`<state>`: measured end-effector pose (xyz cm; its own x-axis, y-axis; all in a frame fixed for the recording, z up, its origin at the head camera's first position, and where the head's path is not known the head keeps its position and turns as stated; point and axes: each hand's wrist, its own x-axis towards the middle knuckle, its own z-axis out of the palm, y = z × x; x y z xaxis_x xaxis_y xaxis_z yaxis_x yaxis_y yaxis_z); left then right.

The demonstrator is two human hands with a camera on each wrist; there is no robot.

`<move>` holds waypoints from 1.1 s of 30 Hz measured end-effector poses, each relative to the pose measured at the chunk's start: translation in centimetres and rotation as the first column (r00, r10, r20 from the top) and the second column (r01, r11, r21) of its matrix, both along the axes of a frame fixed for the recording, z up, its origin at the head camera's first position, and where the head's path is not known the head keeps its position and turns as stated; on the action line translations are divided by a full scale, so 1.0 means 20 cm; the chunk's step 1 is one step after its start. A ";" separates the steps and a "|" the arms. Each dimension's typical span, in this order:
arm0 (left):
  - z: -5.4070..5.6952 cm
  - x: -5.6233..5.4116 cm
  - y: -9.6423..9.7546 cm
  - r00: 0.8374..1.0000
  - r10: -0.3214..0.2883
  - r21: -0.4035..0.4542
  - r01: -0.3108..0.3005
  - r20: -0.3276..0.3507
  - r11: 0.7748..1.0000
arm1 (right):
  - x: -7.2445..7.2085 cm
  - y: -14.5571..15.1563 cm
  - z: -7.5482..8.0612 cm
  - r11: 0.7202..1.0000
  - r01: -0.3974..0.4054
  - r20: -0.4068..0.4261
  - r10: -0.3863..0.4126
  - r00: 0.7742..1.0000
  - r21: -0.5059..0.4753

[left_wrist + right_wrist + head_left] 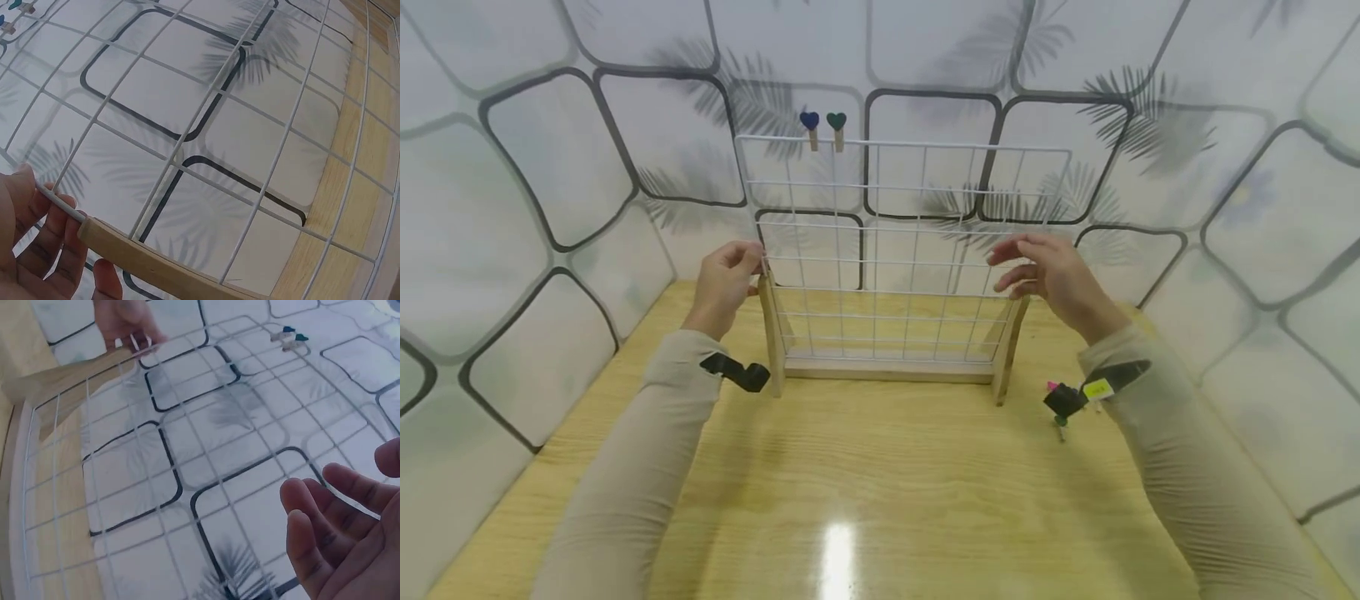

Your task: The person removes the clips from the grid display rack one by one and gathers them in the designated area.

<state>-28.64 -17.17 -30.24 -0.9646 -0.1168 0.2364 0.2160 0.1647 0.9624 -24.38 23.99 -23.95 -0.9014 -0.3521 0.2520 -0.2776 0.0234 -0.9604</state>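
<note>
A white wire grid panel (925,146) stands upright in a wooden stand (887,376). My left hand (727,279) pinches the panel's left edge wire, just above the stand's left post; in the left wrist view the wire lies between thumb and fingers (56,240). On the other side, my right hand (1051,275) is held near the panel's right edge with its fingers loosely bent and nothing in them. Two small wooden clothespins hang on the top wire towards the left, one with a blue heart (809,122), one with a green heart (837,122).
On the wooden table (880,467), by my right wrist, lie small clips, among them a green one (1061,423) and a pink one (1052,386), partly hidden by the wrist camera (1066,401). Patterned covering (925,50) encloses the back and both sides.
</note>
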 end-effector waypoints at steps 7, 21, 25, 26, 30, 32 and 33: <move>-0.01 0.00 -0.02 0.999 -0.013 -0.067 0.016 0.033 0.998 | -0.07 -0.22 0.19 0.992 -0.076 -0.049 0.072 0.996 -0.097; 0.03 0.01 -0.03 0.996 -0.050 -0.092 0.056 0.074 0.994 | -0.18 -0.66 0.44 0.984 0.010 -0.041 -0.017 0.999 -0.180; 0.04 0.01 -0.03 0.997 -0.046 -0.091 0.052 0.066 0.995 | -0.22 -0.77 0.49 0.989 0.054 -0.013 -0.057 0.998 -0.138; 0.04 0.01 -0.03 0.997 -0.044 -0.090 0.049 0.065 0.995 | -0.23 -0.79 0.50 0.991 0.064 -0.010 -0.066 0.998 -0.114; 0.03 0.00 -0.03 0.997 -0.046 -0.088 0.052 0.067 0.995 | -0.26 -0.85 0.53 0.995 0.098 0.019 -0.097 0.995 -0.013; 0.03 0.00 -0.03 0.996 -0.047 -0.086 0.053 0.069 0.995 | -0.27 -0.87 0.54 0.992 0.116 0.014 -0.117 0.993 0.053; 0.03 0.00 -0.03 0.996 -0.049 -0.084 0.055 0.069 0.995 | -0.28 -0.88 0.54 0.988 0.128 0.011 -0.130 0.991 0.080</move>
